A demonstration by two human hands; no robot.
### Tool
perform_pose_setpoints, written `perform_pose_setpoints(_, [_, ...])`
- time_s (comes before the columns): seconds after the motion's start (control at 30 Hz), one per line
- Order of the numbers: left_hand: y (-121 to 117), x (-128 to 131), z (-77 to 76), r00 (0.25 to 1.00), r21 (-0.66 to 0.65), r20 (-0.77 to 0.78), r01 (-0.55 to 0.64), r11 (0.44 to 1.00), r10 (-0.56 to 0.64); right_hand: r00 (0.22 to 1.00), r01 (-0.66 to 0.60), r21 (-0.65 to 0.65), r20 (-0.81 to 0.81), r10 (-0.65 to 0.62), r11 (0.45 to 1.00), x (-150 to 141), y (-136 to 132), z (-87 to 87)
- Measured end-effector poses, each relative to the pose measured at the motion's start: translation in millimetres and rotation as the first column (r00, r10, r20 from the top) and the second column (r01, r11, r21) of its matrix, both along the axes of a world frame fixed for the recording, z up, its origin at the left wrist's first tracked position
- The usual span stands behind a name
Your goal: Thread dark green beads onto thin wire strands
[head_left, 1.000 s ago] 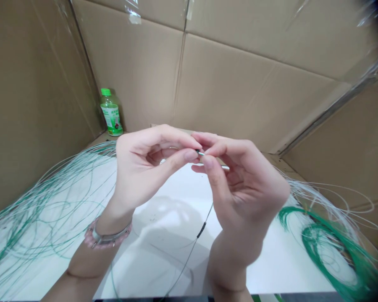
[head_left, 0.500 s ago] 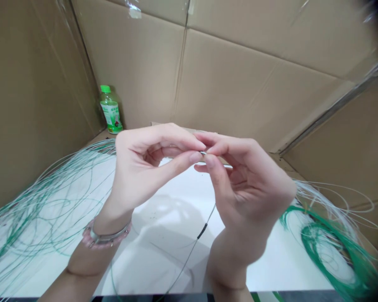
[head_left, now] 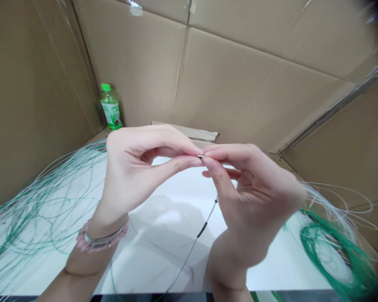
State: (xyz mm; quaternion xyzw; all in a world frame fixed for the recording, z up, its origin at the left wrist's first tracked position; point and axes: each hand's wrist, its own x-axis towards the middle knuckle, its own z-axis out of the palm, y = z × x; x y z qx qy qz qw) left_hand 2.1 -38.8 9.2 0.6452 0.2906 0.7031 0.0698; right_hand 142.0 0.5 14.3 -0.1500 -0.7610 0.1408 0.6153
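Observation:
My left hand [head_left: 154,167] and my right hand [head_left: 245,188] meet at the fingertips above the white tabletop [head_left: 170,251]. Each pinches with thumb and forefinger. Between them shows a tiny piece [head_left: 201,157], dark on the left and white on the right, perhaps part of a thin wire; the fingers cover most of it. A thin wire [head_left: 185,264] rises from the table's front edge and passes out of sight behind my right hand. Black sleeve pieces [head_left: 202,230] sit on this wire, with a smaller dark bit higher up. A pink beaded bracelet and a metal bangle circle my left wrist.
Loose green and white wires [head_left: 44,214] spread over the table's left side. At the right lies a green coil [head_left: 308,243], with white wires [head_left: 340,201] behind it. A green bottle [head_left: 111,111] stands in the back left corner. Cardboard walls [head_left: 239,84] enclose the table.
Both hands have shifted slightly down and apart at the wrists, fingertips still together. The pinched piece now shows dark and white. More of the cardboard strip behind and of the hanging wire is visible.

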Motion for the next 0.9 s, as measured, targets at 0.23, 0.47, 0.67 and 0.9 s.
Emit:
perform_pose_setpoints(0.23, [-1.9, 1.8, -0.2, 0.999, -0.025, 0.049, 0.005, 1.0, -0.004, 0.998, -0.068, -0.068, 0.004, 0.069, 0.995, -1.4, 0.0, 2.1])
perform_pose_setpoints(0.47, [8.6, 0.5, -4.3, 0.977, -0.04, 0.177, 0.13, 0.991, -0.121, 0.99, -0.139, -0.125, -0.03, 0.137, 0.982, -2.7, -0.5, 1.8])
perform_pose_setpoints(0.67, [16.1, -6.1, -6.8, 0.947, -0.076, 0.23, 0.246, 0.966, -0.223, 0.984, -0.178, -0.144, -0.047, 0.173, 0.974, -4.2, -1.4, 0.9])
perform_pose_setpoints(0.9, [12.3, 0.9, -5.9, 0.926, -0.104, 0.258, 0.311, 0.945, -0.276, 0.979, -0.193, -0.124, -0.087, 0.183, 0.973, -7.8, 0.0, 0.5])
